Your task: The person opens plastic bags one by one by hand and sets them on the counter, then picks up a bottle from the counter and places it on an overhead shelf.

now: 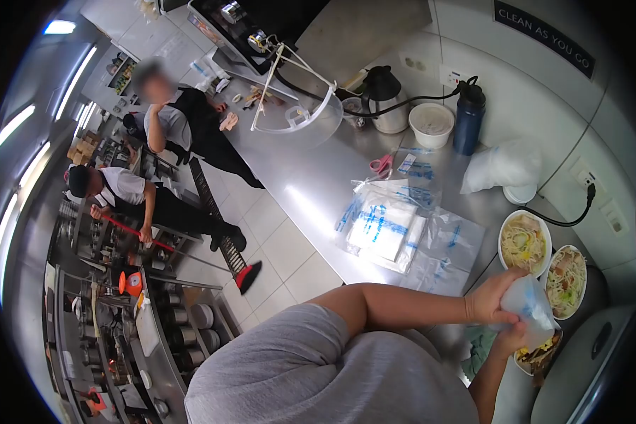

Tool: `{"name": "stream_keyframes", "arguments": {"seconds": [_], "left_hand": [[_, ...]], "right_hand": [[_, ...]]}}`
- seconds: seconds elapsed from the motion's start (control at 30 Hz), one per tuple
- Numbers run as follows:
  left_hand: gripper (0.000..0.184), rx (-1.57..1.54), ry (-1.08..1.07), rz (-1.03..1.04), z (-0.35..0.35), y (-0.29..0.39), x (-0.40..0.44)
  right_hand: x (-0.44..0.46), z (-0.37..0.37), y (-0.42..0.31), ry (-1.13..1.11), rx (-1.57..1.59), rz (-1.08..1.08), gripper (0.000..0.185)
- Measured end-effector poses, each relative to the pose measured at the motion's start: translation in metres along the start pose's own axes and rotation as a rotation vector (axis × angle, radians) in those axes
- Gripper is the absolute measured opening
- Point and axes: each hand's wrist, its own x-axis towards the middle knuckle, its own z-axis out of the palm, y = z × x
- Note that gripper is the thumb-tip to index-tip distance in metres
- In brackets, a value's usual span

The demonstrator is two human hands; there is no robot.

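A person's left hand (492, 298) and right hand (510, 340) grasp a translucent plastic bag (533, 305), fingers curled against it, near three bowls (500, 244), apparently already filled, none visibly covered or bagged.

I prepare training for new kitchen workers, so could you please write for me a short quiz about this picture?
1. True or false: the left hand and the right hand both hold the plastic bag.
2. Which thing stands nearest to the blue bottle?
A) the steel jug
B) the white tub
C) the pink scissors
3. What words are written on the dark wall sign?

Key: 1. True. 2. B. 3. CLEAN AS YOU GO.
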Motion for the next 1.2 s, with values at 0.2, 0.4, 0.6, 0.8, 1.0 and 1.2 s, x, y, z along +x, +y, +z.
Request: {"name": "stream_keyframes", "arguments": {"seconds": [0.2, 0.4, 0.6, 0.8, 1.0, 1.2], "left_hand": [[0.091, -0.065, -0.058, -0.024, -0.004, 0.005, 0.002], [0.095, -0.019, -0.132, -0.031, -0.010, -0.006, -0.010], [0.094, -0.024, -0.202, 0.017, -0.011, -0.012, -0.004], [0.083, 0.469, -0.389, 0.099, -0.056, -0.035, -0.001], [0.081, 1.059, -0.656, -0.213, -0.124, -0.040, -0.108], [0.065, 0.974, -0.749, -0.192, -0.133, 0.004, -0.139]], "right_hand": [[-0.012, -0.003, 0.003, 0.066, -0.083, 0.053, 0.052], [-0.030, 0.019, -0.013, -0.010, -0.181, 0.116, 0.066], [-0.032, 0.015, -0.013, -0.096, -0.188, 0.171, 0.067], [-0.024, 0.013, -0.022, -0.061, -0.422, 0.104, 0.069], [-0.042, 0.023, -0.042, 0.064, -0.515, 0.152, 0.057], [-0.114, 0.018, -0.021, -0.435, -0.514, 0.394, 0.018]]}}
